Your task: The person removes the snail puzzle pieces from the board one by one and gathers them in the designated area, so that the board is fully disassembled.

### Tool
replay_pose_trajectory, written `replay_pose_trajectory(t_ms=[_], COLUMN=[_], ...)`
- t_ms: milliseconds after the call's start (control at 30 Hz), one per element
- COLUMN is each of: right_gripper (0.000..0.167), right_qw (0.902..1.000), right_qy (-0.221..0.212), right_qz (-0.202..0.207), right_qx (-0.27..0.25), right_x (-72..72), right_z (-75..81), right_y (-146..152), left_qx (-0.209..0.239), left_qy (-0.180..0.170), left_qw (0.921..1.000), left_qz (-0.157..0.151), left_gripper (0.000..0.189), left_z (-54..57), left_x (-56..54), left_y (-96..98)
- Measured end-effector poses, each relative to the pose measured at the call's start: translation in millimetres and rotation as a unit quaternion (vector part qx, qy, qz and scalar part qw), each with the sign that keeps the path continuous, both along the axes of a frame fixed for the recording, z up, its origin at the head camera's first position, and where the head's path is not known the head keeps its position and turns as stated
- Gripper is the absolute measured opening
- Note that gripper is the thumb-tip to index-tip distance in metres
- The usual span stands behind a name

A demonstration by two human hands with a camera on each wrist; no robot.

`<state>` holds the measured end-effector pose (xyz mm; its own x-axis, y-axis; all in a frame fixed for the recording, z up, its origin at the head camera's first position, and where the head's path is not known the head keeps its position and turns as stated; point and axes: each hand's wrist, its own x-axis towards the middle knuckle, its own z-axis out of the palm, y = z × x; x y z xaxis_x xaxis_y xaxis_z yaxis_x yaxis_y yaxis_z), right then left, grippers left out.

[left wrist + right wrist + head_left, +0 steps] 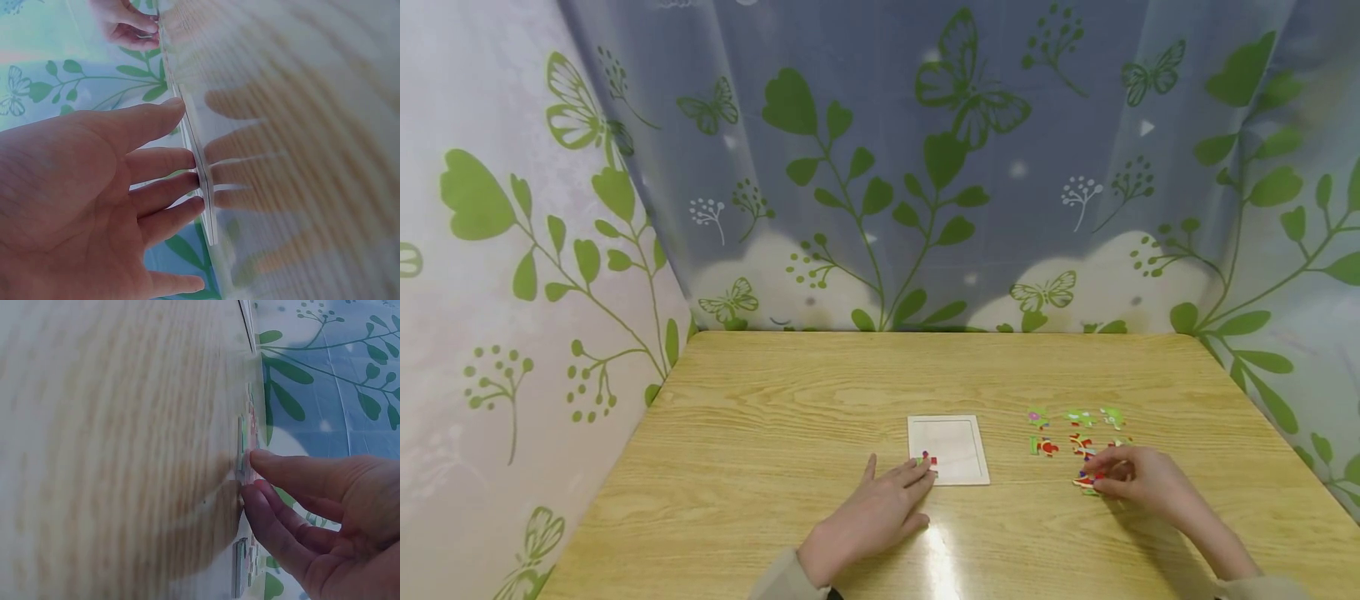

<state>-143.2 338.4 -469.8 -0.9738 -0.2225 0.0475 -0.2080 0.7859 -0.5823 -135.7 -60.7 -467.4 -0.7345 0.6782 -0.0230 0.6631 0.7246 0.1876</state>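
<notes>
My left hand (880, 508) lies with straight, spread fingers on the lower left corner of a white square puzzle tray (951, 475). A small red, blue and green puzzle piece (933, 460) lies in that corner, partly covered by the fingertips. In the left wrist view, the fingertips (194, 181) meet the tray's edge. Over to the right, my right hand (1150, 483) pinches a red and blue jigsaw piece (1084, 481) low at the tabletop with thumb and fingers. The right wrist view shows the thumb (281, 465) and index finger at the thin pieces.
Several loose colourful puzzle pieces (1078, 417) lie in rough rows right of the tray, some partly behind the right hand. The wooden table (775, 417) runs back to a curtain (865, 208) printed with leaves and butterflies, with similar fabric at both sides.
</notes>
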Motion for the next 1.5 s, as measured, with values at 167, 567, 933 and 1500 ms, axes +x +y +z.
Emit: replay_pose_trajectory(t_ms=[167,567,933,1500], right_gripper=[0.022,0.032,0.032,0.029], right_qw=[0.9987,0.9969,0.995,0.9858], right_qy=[-0.019,0.015,0.021,0.011], right_qz=[-0.047,-0.075,-0.046,0.044], right_qx=[0.004,-0.019,-0.086,-0.162], right_x=[-0.5,-10.0,-23.4,-46.2], right_z=[6.1,11.3,17.1,8.1], right_y=[-4.9,-16.9,-41.7,-105.9], left_qx=[0.002,0.019,0.042,0.018], left_qy=[-0.005,-0.013,-0.013,-0.002], left_qw=[1.0,0.9997,0.999,0.9997], left_qz=[0.001,0.0,0.0,0.018], left_gripper=[0.058,0.052,0.044,0.052], left_z=[1.0,0.8,1.5,4.4], left_x=[-0.4,-4.7,-12.7,-11.0], left_y=[-0.8,-1.1,0.2,-21.6])
